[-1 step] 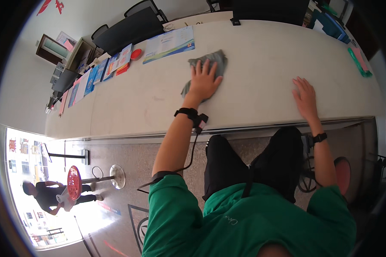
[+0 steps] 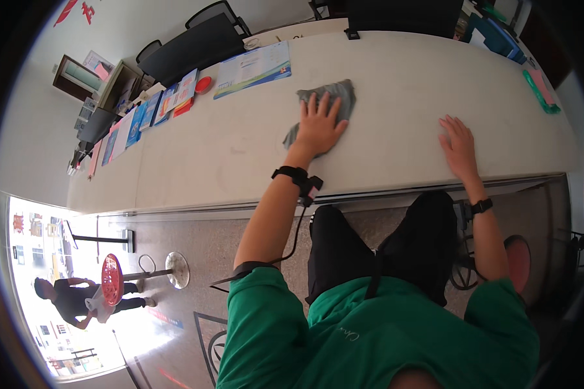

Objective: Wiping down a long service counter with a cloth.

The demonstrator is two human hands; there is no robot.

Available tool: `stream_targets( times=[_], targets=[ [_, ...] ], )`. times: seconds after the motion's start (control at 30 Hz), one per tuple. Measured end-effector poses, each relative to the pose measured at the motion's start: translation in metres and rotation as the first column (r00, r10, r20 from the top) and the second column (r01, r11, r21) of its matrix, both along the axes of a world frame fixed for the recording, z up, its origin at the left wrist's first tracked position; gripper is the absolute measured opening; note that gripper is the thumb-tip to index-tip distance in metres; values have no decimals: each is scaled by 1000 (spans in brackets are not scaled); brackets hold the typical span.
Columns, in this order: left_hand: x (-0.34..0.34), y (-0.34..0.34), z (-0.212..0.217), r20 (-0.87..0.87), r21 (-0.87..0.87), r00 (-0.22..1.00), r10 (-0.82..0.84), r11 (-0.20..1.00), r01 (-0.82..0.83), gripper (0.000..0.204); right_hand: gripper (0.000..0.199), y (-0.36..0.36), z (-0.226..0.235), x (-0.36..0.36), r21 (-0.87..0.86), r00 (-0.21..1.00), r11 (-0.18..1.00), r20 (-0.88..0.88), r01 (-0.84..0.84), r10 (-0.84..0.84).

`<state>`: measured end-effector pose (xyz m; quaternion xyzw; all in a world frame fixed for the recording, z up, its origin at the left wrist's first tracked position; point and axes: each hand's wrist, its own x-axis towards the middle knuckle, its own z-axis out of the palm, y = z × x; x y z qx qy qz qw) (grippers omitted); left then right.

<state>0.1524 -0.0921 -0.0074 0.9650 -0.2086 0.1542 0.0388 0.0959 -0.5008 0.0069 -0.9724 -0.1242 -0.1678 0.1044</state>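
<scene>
A grey cloth (image 2: 339, 97) lies crumpled on the pale countertop (image 2: 396, 78), in the middle of the view. My left hand (image 2: 319, 131) presses flat on top of it, fingers stretched out and apart, so part of the cloth is hidden underneath. Farther right, my right hand (image 2: 459, 146) rests on the bare countertop near its front edge. Its fingers are extended and it holds nothing. A black strap with a small cabled device (image 2: 307, 186) is on my left wrist, and a dark watch (image 2: 481, 206) is on the right one.
Printed sheets (image 2: 253, 70), booklets (image 2: 150, 109) and a red round container (image 2: 204, 85) lie along the left side. Black monitors (image 2: 194, 48) stand behind. A green-and-pink item (image 2: 541, 91) sits at the right end. Beyond a red stool (image 2: 112, 280), a person (image 2: 71, 301) stands by the doorway.
My left hand and the cloth beneath it have slid a little to the right across the countertop. The right hand stays in nearly the same place.
</scene>
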Motion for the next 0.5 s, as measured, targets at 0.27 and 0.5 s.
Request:
stream_targets(
  times=[0.27, 0.5],
  targets=[
    [-40, -84, 9, 51, -95, 980, -192, 976, 196, 64, 42, -1, -6, -2, 24, 1000, 1000, 17, -13, 13],
    [-40, 27, 8, 36, -100, 996, 78, 992, -74, 60, 41, -7, -6, -2, 61, 1000, 998, 5, 1, -1]
  ],
)
